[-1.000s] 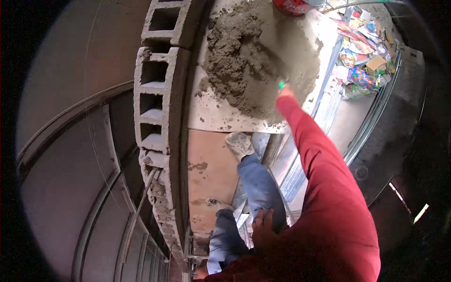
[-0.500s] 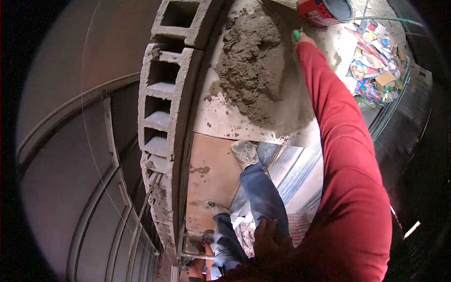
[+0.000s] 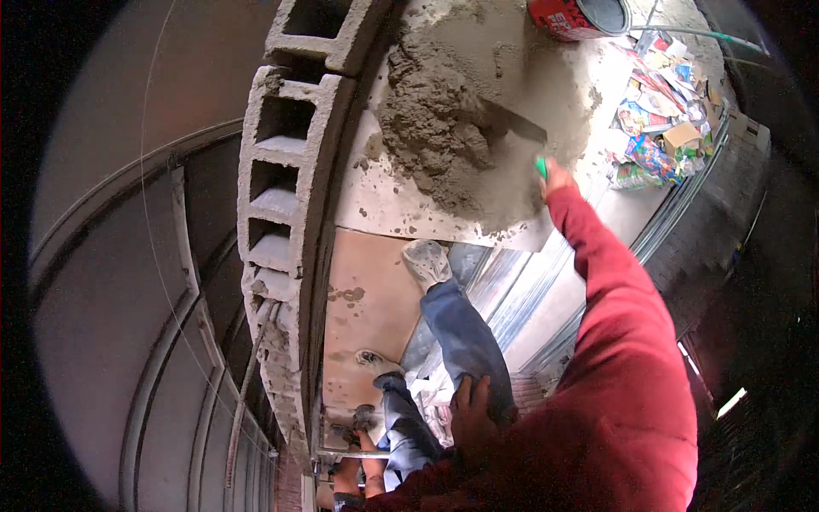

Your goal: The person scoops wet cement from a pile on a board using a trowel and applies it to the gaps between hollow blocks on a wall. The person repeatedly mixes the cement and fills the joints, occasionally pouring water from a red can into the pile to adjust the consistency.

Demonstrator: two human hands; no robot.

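My right hand [image 3: 557, 181] is closed around the green handle of a trowel [image 3: 518, 125]. Its dark blade reaches leftward into the right side of a heap of wet grey mortar [image 3: 439, 128], which hides part of the blade. The mortar lies on a pale, smeared board [image 3: 367, 200] beyond my feet. My left hand [image 3: 475, 414] rests on my leg in blue trousers, holding nothing, with its fingers stretched out.
A wall of hollow concrete blocks [image 3: 277, 198] runs along the left. Behind the mortar stands a red bucket [image 3: 570, 20]. Torn packaging litter [image 3: 670, 119] lies to the right, beside long metal strips [image 3: 653, 239]. At the bottom, another person's legs [image 3: 368, 465] show.
My right hand has come nearer with the trowel, from beside the bucket to the mortar's right side. The blade now shows against the heap. My left hand stays on my leg.
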